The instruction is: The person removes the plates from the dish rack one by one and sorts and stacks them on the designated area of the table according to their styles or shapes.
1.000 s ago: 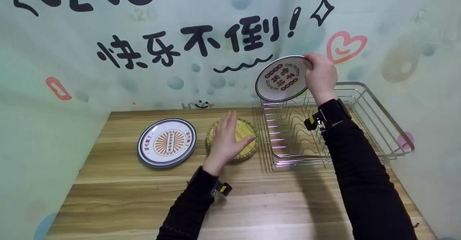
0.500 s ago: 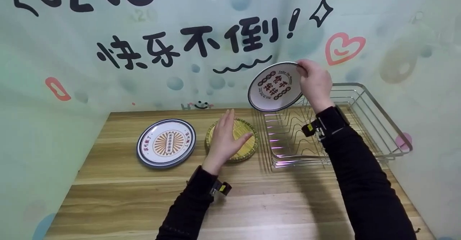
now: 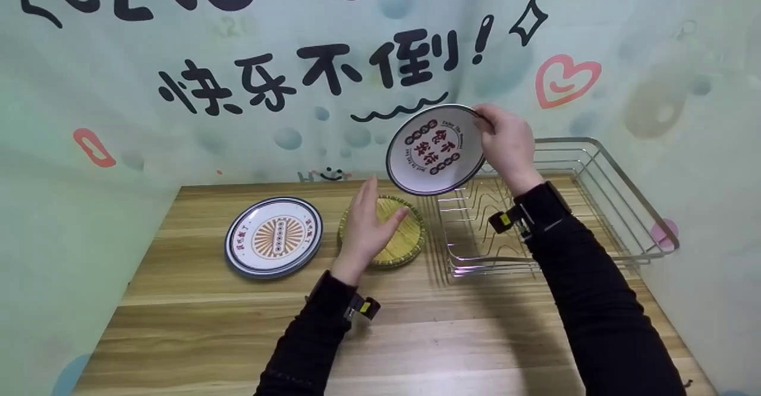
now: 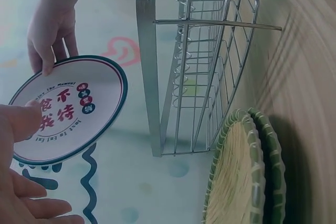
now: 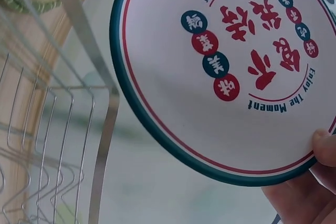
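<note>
My right hand [image 3: 509,144] pinches the rim of a white plate [image 3: 437,149] with a dark edge and red lettering, tilted up in the air by the rack's left back corner. In the right wrist view the thumb lies on the printed face of the plate [image 5: 173,93], with fingers behind it. My left hand [image 3: 364,226], fingers extended and thumb spread, hovers over the round woven bamboo trays [image 3: 407,235] and holds nothing. In the left wrist view its thumb overlaps the plate [image 4: 100,93] in the picture; contact cannot be told.
A metal wire dish rack [image 3: 624,200] stands on the right of the wooden table [image 3: 416,342]. Stacked plates [image 3: 273,235] with an orange sunburst print lie at the left. A printed backdrop [image 3: 285,140] rises behind the table's far edge.
My right hand has carried the plate leftward and slightly down, away from above the rack and nearer my left hand. My left hand has shifted only a little to the left.
</note>
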`<move>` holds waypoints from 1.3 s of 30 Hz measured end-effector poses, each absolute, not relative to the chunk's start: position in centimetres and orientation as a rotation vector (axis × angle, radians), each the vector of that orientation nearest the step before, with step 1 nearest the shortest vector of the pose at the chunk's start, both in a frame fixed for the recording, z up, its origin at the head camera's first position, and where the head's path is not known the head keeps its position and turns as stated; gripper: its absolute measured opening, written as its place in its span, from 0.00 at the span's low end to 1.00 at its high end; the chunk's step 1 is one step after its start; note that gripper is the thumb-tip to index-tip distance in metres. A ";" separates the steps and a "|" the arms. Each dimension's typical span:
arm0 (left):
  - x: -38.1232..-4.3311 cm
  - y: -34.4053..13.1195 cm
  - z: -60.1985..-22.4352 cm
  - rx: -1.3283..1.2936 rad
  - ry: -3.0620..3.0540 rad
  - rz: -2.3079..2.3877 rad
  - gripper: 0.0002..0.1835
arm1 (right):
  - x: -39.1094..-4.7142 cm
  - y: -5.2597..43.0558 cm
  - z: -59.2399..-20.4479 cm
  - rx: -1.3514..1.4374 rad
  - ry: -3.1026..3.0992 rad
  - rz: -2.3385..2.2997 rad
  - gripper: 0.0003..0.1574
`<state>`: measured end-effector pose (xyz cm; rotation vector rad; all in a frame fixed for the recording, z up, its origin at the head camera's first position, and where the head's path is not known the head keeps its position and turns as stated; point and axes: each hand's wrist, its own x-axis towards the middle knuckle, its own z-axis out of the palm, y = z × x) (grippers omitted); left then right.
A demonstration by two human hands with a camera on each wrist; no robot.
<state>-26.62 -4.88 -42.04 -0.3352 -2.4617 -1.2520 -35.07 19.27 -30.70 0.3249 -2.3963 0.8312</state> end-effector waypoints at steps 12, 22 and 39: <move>-27.2 -4.9 -41.6 -0.354 -2.193 -1.252 0.37 | -33.5 17.8 -30.7 0.427 -2.369 0.886 0.11; -27.4 -5.1 -41.9 -0.366 -2.033 -1.233 0.15 | -32.9 17.4 -31.7 0.456 -2.397 0.943 0.12; -26.7 -6.0 -41.8 -0.326 -1.985 -1.278 0.09 | -32.4 17.8 -32.9 0.504 -2.454 1.097 0.10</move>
